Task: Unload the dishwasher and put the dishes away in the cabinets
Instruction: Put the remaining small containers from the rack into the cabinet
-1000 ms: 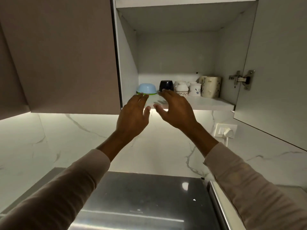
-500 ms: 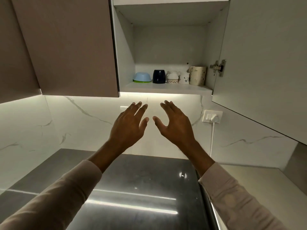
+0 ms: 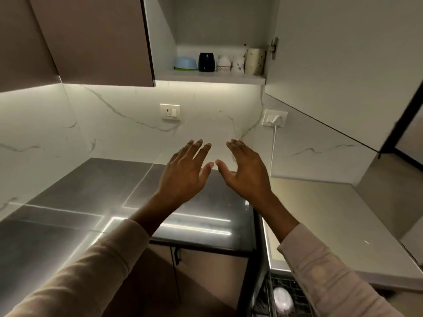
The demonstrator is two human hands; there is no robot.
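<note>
My left hand and my right hand hover side by side over the dark counter, fingers spread, both empty. Above them the open cabinet's shelf carries an upturned blue bowl on a green rim, a black cup, two white patterned cups and a cream speckled mug. At the bottom right a dishwasher rack shows between my arms, with a white dish lying in it.
The cabinet door stands swung open on the right. A closed brown cabinet hangs at left. Two wall sockets sit on the marble backsplash, one with a plug and white cord. A pale counter lies to the right.
Both hands have dropped from the cabinet shelf down to counter height, still empty. The view has tilted downward, bringing the counter and dishwasher rack into sight.
</note>
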